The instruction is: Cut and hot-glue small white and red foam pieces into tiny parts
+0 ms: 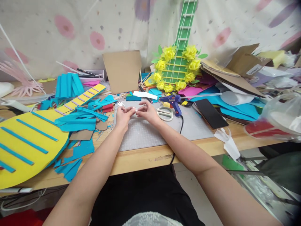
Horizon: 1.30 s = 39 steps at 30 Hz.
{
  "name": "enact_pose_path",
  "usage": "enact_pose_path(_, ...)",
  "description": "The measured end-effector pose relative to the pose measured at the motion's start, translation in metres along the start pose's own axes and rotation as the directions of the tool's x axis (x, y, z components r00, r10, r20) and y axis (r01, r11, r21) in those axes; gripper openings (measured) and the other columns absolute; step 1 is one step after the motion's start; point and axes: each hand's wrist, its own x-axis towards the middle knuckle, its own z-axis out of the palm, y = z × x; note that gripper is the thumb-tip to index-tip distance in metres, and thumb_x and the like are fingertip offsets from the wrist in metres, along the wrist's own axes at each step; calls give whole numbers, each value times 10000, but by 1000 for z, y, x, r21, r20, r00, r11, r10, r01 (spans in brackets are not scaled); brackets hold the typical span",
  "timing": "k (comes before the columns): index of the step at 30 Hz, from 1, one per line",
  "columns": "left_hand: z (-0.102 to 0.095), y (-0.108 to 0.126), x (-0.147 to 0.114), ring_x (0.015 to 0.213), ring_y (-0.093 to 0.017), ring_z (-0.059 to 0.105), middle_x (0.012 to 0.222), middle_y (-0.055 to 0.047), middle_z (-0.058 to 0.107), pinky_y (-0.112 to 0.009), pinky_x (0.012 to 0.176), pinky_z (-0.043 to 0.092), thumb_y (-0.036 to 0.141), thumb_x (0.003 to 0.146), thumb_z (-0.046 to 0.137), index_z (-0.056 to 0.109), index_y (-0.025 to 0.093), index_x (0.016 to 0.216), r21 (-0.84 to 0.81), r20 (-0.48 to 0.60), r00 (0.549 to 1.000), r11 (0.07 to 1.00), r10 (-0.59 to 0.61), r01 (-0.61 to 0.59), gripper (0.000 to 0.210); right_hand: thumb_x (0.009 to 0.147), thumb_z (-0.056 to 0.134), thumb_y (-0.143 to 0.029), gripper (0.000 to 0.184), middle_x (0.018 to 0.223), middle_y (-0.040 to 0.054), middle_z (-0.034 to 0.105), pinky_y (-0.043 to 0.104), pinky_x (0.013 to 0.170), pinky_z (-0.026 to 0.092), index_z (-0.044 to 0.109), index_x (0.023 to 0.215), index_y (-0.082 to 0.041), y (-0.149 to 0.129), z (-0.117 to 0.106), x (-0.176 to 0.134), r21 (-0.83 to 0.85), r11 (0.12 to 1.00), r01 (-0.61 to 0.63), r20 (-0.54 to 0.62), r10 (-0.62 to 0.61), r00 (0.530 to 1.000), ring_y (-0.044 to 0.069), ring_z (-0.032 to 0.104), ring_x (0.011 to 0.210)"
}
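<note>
Over the grey cutting mat [141, 135], my left hand [124, 116] and my right hand [148, 112] meet fingertip to fingertip. Both are closed in a pinch on a small white piece [135, 110], mostly covered by the fingers. Tiny white strips [120, 104] lie just beyond my left hand. Close to the right of my right hand rest light-handled scissors [165, 113] and a blue hot glue gun [174, 103] with a black cord. A white paper strip [145, 95] lies behind the hands.
A yellow cardboard guitar shape [30, 138] and blue paper scraps [77, 150] cover the left. A green guitar shape with yellow flowers [181, 59] stands at the back. To the right are a phone [210, 113] and a plastic bucket [272, 125].
</note>
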Motion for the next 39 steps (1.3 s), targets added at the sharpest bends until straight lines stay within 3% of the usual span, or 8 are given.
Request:
enact_pose_path(11, 3, 6, -4, 613, -96, 614, 691, 41, 615, -281, 728, 491, 55, 533, 735, 252, 225, 740, -24, -22, 998, 998, -54, 53, 553, 569, 701, -264, 411, 606, -97, 558, 252, 561, 521, 414, 862, -234, -1, 1, 1, -5, 994, 110, 5, -110, 994, 90, 562, 551)
enact_pose_path(24, 9, 5, -7, 602, -76, 585, 689, 70, 582, -224, 676, 460, 68, 577, 707, 289, 230, 763, -67, 11, 1000, 997, 26, -25, 485, 527, 800, -326, 518, 663, -62, 640, 322, 658, 553, 418, 861, -222, -4, 0, -2, 184, 979, -91, 82, 76, 994, 112, 627, 578)
enact_pose_path(30, 8, 4, -7, 587, -78, 577, 681, 76, 574, -209, 640, 441, 66, 602, 678, 281, 236, 766, -65, 44, 997, 996, 61, -58, 462, 506, 809, -318, 557, 702, -64, 655, 323, 683, 546, 428, 902, -226, -5, -1, -4, 181, 981, -66, 121, 45, 992, 115, 639, 622)
enact_pose_path(39, 7, 3, -5, 560, -67, 568, 629, 92, 573, -214, 666, 446, 38, 576, 667, 272, 228, 743, 3, 7, 997, 997, 77, -77, 469, 501, 808, -360, 537, 654, -70, 638, 283, 610, 531, 422, 850, -228, -6, 0, -4, 129, 989, -67, 69, 59, 996, 104, 610, 567)
